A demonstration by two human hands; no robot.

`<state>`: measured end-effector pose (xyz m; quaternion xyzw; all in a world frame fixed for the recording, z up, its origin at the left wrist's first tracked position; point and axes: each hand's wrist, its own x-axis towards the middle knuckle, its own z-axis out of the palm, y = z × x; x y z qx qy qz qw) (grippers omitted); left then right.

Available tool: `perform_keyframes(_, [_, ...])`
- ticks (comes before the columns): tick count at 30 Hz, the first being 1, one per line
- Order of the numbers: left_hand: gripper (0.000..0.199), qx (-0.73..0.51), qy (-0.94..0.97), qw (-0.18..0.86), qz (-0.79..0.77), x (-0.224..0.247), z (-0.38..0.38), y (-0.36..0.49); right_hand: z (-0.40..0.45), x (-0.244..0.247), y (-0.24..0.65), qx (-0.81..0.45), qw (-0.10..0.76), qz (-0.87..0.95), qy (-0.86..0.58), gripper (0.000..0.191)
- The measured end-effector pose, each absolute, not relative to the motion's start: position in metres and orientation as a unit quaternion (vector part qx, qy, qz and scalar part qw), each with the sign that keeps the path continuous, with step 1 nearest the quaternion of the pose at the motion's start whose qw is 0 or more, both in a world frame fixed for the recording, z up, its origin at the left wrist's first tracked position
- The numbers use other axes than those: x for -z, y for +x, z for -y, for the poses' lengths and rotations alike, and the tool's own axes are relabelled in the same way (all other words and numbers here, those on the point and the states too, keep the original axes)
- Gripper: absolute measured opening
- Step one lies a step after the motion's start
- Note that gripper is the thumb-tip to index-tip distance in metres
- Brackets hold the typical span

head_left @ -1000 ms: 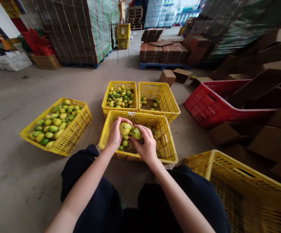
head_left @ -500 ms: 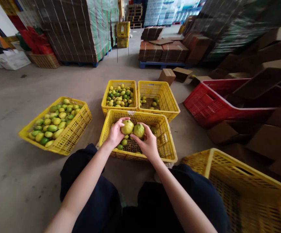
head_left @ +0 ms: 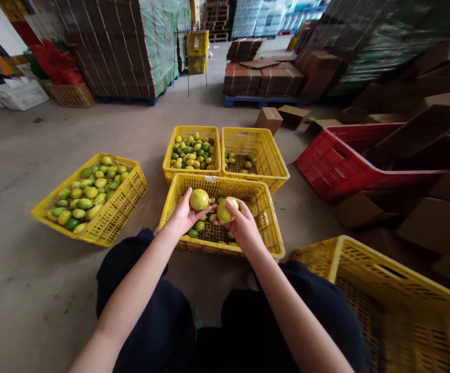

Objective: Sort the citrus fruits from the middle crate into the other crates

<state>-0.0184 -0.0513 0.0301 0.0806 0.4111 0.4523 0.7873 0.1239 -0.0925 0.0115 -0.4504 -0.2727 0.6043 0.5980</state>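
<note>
Over the near yellow crate (head_left: 274,228), my left hand (head_left: 184,213) holds a yellow-green lemon (head_left: 199,199) on its fingers. Close to its right, my right hand (head_left: 243,223) grips another yellowish lemon (head_left: 227,210), thumb on top. A small gap lies between the two fruits. Several green and yellow fruits (head_left: 192,233) lie on the crate's bottom, partly hidden by my hands. Behind stand two more yellow crates, the left one (head_left: 166,165) well filled with fruit, the right one (head_left: 269,166) with several fruits at its bottom.
A tilted yellow crate (head_left: 121,215) full of lemons stands at the left. At the right are a red crate (head_left: 325,171), cardboard boxes (head_left: 422,223) and a large yellow crate (head_left: 399,274) by my right knee. Stacked cartons (head_left: 263,80) stand on a blue pallet farther back.
The left lemon has moved slightly left and now rests on more opened fingers. My right hand has turned its lemon, showing a yellower side, and the two fruits are a little farther apart.
</note>
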Motion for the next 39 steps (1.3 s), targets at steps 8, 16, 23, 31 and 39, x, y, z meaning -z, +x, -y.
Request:
perform_keyframes(8, [0.045,-0.426,-0.114,0.845,-0.304,-0.030,0.050,-0.026,0.086,-0.013,0.136,-0.713,0.568,0.158,-0.380,0.012])
perform_keyframes(16, [0.035,-0.395,-0.051,0.862,-0.313,-0.028,0.055,-0.022,0.087,-0.012,0.144,-0.763,0.537,0.093,-0.347,0.029])
perform_keyframes(23, [0.025,-0.450,0.069,0.839,-0.297,-0.029,0.056,-0.017,0.086,-0.009,0.141,-0.747,0.564,0.130,-0.326,0.020])
perform_keyframes(31, [0.033,-0.450,0.138,0.847,-0.246,-0.030,0.064,-0.014,0.091,-0.015,0.132,-0.714,0.616,0.177,-0.282,0.021])
perform_keyframes(39, [0.034,-0.492,0.145,0.824,-0.240,-0.036,0.062,-0.003,0.082,-0.020,0.132,-0.680,0.673,0.118,-0.267,0.021])
